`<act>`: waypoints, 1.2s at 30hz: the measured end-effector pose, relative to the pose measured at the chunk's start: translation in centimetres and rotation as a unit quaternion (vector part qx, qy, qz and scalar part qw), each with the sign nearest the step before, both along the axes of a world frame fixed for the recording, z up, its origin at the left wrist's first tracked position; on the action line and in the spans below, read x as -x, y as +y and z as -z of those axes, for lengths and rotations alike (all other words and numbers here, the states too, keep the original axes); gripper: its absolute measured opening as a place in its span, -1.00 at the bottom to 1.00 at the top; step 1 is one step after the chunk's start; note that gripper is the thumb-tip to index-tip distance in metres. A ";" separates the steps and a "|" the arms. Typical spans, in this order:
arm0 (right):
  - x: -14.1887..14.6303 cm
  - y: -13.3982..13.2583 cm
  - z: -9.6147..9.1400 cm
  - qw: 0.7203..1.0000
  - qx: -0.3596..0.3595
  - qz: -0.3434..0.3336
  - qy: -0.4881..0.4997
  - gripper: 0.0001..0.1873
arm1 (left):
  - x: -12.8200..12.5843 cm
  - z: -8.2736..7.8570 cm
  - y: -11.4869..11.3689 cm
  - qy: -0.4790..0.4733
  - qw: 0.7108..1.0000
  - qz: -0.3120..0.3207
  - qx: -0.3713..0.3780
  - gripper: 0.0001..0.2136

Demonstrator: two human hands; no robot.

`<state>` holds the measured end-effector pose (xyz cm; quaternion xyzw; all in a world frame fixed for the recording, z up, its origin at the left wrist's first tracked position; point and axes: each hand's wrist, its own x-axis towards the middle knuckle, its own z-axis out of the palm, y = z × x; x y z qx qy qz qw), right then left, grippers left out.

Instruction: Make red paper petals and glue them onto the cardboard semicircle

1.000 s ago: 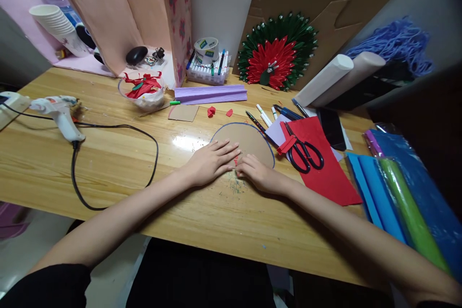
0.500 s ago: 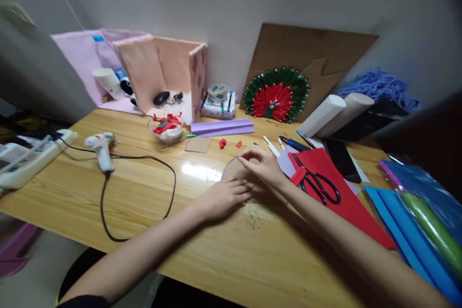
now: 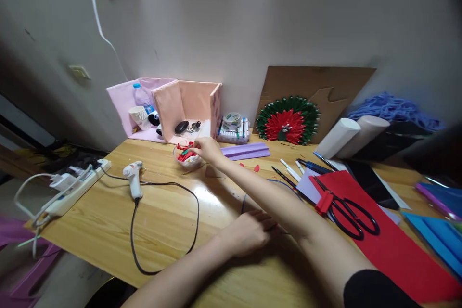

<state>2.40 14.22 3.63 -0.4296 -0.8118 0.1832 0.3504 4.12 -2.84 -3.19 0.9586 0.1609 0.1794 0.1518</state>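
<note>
1. The right hand (image 3: 207,148) is stretched far across the wooden table (image 3: 108,216), its fingers curled down at the rim of a small clear bowl (image 3: 188,159) of red and green paper scraps (image 3: 185,155). Whether the fingertips pinch a scrap cannot be told.
2. The bowl stands at the far side of the table, left of the purple folded paper (image 3: 245,151) and just in front of the pink open box (image 3: 187,106). It lies far and to the left of the left hand, and the right hand is much the nearer.
3. The right forearm runs in a long diagonal from near right to far left, crossing above the left hand.
4. The left hand (image 3: 249,233) lies palm down, fingers loosely spread, holding nothing, pressing flat on a cardboard piece (image 3: 252,204) that is mostly hidden.
5. A glue gun (image 3: 133,178) with its black cord (image 3: 162,231) rests left of the bowl; black scissors (image 3: 346,214) lie on red felt (image 3: 390,245) to the right.
</note>
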 end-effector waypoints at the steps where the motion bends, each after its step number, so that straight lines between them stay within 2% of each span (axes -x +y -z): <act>1: -1.2 -0.6 -0.2 1.000 -0.004 0.010 0.001 -0.90 | 0.1 -0.1 -0.1 -0.005 1.000 0.009 0.003 -0.78; 3: -4.6 -2.4 -0.3 1.000 -0.010 0.023 0.005 -0.86 | 0.4 -0.4 -0.2 -0.026 0.999 -0.021 0.021 -0.75; 4: -6.8 -3.7 -0.2 1.000 -0.008 0.025 0.006 -0.77 | 0.6 -0.5 -0.2 -0.043 0.995 -0.080 0.040 -0.73; 5: -9.2 -5.1 0.0 1.000 -0.004 0.028 0.012 -0.69 | 0.8 -0.5 -0.1 -0.063 0.982 -0.165 0.060 -0.70; 6: -11.7 -6.9 0.6 0.999 0.019 0.036 0.032 -0.66 | 1.1 -0.5 0.0 -0.081 0.960 -0.254 0.079 -0.64; 7: -14.2 -8.8 1.3 0.996 0.054 0.052 0.047 -0.69 | 1.3 -0.5 0.3 -0.095 0.936 -0.325 0.094 -0.57; 8: -16.6 -10.9 2.2 0.992 0.088 0.073 0.056 -0.73 | 1.4 -0.4 0.5 -0.092 0.918 -0.369 0.111 -0.46; 11: -22.0 -17.0 5.3 0.968 0.198 0.124 0.089 -0.75 | 1.2 -0.3 1.4 -0.049 0.905 -0.391 0.158 -0.22; 13: -23.7 -20.0 6.8 0.960 0.233 0.114 0.108 -0.77 | 0.6 -0.4 1.9 -0.010 0.898 -0.397 0.192 -0.20; 15: -24.3 -21.6 7.4 0.957 0.232 0.103 0.138 -0.79 | -0.1 -0.5 2.5 0.029 0.885 -0.400 0.236 -0.24; 18: -24.9 -21.9 6.4 0.961 0.217 0.079 0.151 -0.81 | -1.1 -0.4 3.6 0.074 0.865 -0.419 0.265 -0.30; 20: -26.3 -21.5 5.2 0.976 0.157 0.080 0.124 -0.80 | -1.5 -0.3 4.3 0.086 0.861 -0.431 0.255 -0.31; 22: -28.7 -21.0 4.3 0.987 0.066 0.123 0.077 -0.71 | -1.9 -0.5 4.9 0.089 0.867 -0.434 0.228 -0.30; 24: -31.3 -20.7 4.0 0.985 0.013 0.172 0.005 -0.61 | -2.3 -1.1 5.3 0.101 0.865 -0.433 0.232 -0.29; 27: -34.0 -20.2 4.8 0.979 -0.009 0.199 -0.037 -0.55 | -2.6 -3.0 5.8 0.113 0.849 -0.400 0.326 -0.34; 29: -34.5 -19.7 5.6 0.977 -0.008 0.210 -0.027 -0.67 | -2.3 -4.7 6.6 0.082 0.834 -0.355 0.414 -0.40; 30: -34.5 -19.5 5.9 0.975 -0.001 0.220 -0.001 -0.76 | -1.9 -5.4 7.1 0.047 0.832 -0.343 0.433 -0.42; 31: -34.3 -19.3 6.0 0.971 0.008 0.236 0.037 -0.85 | -1.3 -6.1 7.8 0.028 0.830 -0.357 0.428 -0.44; 33: -33.7 -19.0 6.1 0.954 0.027 0.270 0.125 -0.95 | -0.2 -7.0 9.2 0.019 0.842 -0.396 0.367 -0.45; 35: -33.1 -19.0 6.0 0.933 0.041 0.297 0.198 -0.87 | 0.3 -7.4 10.1 0.036 0.850 -0.435 0.296 -0.46; 36: -32.8 -19.0 5.9 0.924 0.049 0.306 0.225 -0.82 | 0.1 -7.4 10.2 0.029 0.853 -0.464 0.237 -0.46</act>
